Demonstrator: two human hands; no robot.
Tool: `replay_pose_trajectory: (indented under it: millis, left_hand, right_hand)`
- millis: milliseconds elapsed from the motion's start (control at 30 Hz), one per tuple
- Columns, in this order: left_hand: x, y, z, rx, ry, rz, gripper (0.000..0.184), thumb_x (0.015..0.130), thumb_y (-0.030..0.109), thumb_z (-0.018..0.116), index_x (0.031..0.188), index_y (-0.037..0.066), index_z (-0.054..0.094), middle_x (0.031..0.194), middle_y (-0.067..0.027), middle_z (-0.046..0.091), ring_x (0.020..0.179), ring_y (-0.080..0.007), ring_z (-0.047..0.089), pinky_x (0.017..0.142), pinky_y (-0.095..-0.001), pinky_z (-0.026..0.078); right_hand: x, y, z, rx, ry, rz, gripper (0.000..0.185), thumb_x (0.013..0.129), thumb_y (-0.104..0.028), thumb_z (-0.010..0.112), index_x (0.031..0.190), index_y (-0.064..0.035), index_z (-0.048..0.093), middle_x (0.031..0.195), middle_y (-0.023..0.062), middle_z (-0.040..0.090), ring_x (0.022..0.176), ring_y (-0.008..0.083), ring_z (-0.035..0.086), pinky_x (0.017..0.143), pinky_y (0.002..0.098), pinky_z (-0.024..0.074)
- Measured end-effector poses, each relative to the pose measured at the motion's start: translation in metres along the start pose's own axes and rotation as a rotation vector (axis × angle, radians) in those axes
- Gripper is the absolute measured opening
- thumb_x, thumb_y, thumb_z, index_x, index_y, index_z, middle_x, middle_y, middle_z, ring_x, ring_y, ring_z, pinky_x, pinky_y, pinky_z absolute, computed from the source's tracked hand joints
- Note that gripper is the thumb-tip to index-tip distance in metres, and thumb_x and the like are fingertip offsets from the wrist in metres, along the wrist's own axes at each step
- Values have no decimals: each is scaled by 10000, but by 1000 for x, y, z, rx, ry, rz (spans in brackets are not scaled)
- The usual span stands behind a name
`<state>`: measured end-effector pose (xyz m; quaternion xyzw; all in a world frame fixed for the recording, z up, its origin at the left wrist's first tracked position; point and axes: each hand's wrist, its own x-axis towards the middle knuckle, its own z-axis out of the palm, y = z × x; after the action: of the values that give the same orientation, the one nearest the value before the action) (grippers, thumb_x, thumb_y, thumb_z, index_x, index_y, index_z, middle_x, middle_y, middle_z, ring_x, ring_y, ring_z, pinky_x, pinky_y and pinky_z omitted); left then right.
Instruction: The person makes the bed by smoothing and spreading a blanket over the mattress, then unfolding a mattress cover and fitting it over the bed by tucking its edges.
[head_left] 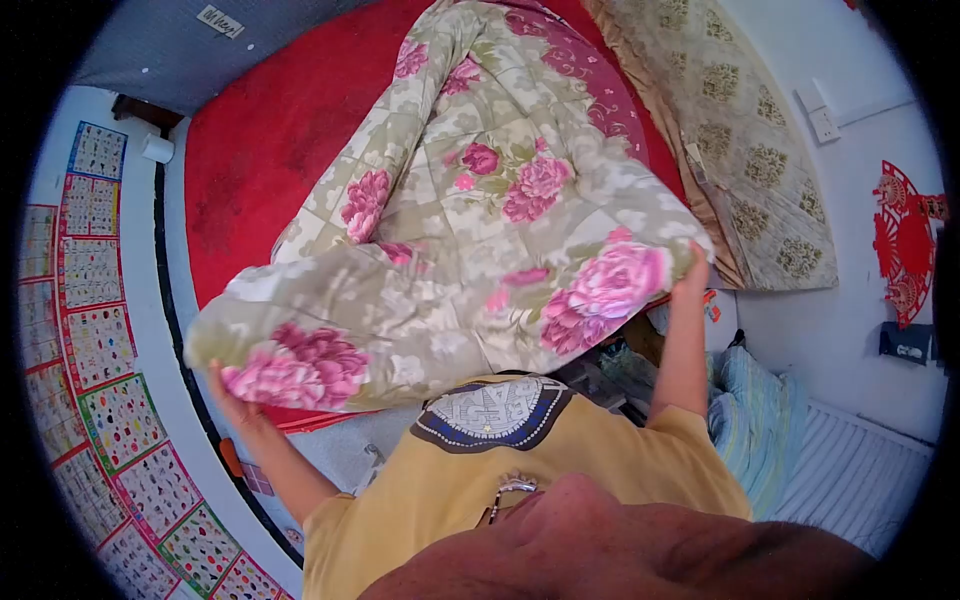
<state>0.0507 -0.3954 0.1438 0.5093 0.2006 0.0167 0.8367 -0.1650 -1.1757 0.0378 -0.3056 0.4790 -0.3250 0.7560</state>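
A floral quilt (450,240), pale green and cream with large pink peonies, is stretched in front of me. My left hand (232,395) grips its near left corner, with the fingers mostly hidden by the cloth. On the other side my right hand (690,268) holds the near right corner, its fingers curled around the edge. The quilt's near edge is lifted toward my chest, while its far part lies bunched and folded on a red bed cover (245,180). A plum-coloured side of the quilt (600,85) shows at the far right.
A patterned mattress or pad (760,150) leans against the right wall. Light blue striped bedding (755,420) lies at my lower right. Picture charts (110,340) cover the left wall, and a grey-blue panel (290,35) stands behind the bed.
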Motion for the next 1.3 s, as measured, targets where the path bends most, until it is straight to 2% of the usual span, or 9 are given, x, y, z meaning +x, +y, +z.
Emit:
replay_pose_trajectory:
  millis: [167,267,500,667,867,933,1033,1067,1300]
  left_hand:
    - [-48,6,-84,-60,244,101,487,856,260,551,1267,15,458,1217,-138,543,1105,-300,549,923,-449,470]
    - [-89,-64,-165,-81,443,-151,420,867,254,506,1205,5,509,1153,-149,573,1013,-306,587,842,-454,510]
    - [-134,-204,-202,142,586,-647,365,869,266,492,1123,10,542,1049,-137,582,942,-302,587,786,-435,524]
    - [4,-221,-144,201,489,-521,337,870,275,482,1065,13,566,975,-128,588,892,-299,587,747,-421,534]
    - [374,21,78,492,85,665,320,871,285,470,995,18,595,887,-118,596,831,-295,587,699,-404,546]
    - [265,220,210,-131,-102,444,416,869,292,509,1155,-11,494,1050,-142,555,883,-316,585,765,-448,538]
    - [233,505,160,137,-738,544,359,879,259,511,1068,-39,578,1036,-183,603,939,-281,597,862,-402,500]
    - [198,549,149,84,-509,896,360,872,233,516,1097,-43,570,1060,-163,607,937,-250,608,839,-383,502]
    - [45,503,101,46,-76,1009,366,860,221,539,1115,-41,564,1077,-154,603,945,-245,606,831,-370,501]
  right_hand:
    - [28,17,-207,35,90,-158,360,866,-151,502,1190,5,528,1123,135,602,946,300,623,847,423,509]
    - [41,87,-310,-1,183,180,340,847,-180,498,1143,-22,550,1068,145,614,943,300,623,824,433,522]
    - [-15,146,-285,-174,317,416,309,853,-228,502,1076,-26,575,1012,155,620,921,297,608,849,409,500]
    - [41,186,-173,-81,212,449,319,870,-250,484,1069,-18,574,1028,154,606,926,295,586,854,407,490]
    - [98,17,283,356,-272,-74,337,890,-276,463,1061,-8,572,1048,152,588,931,292,561,860,404,477]
    - [25,-146,396,502,-338,-321,345,897,-285,456,1059,-4,572,1054,151,582,933,292,552,862,404,472]
    - [-48,-344,431,435,-553,-654,331,871,-207,422,1052,33,561,1037,155,579,944,305,564,872,451,480]
    - [-82,-387,419,443,-562,-754,319,844,-174,435,1041,44,560,1038,161,579,957,322,569,873,483,479]
    - [-97,-437,309,627,-821,-1006,450,844,-206,396,1155,94,522,1129,220,576,1072,362,559,950,475,443]
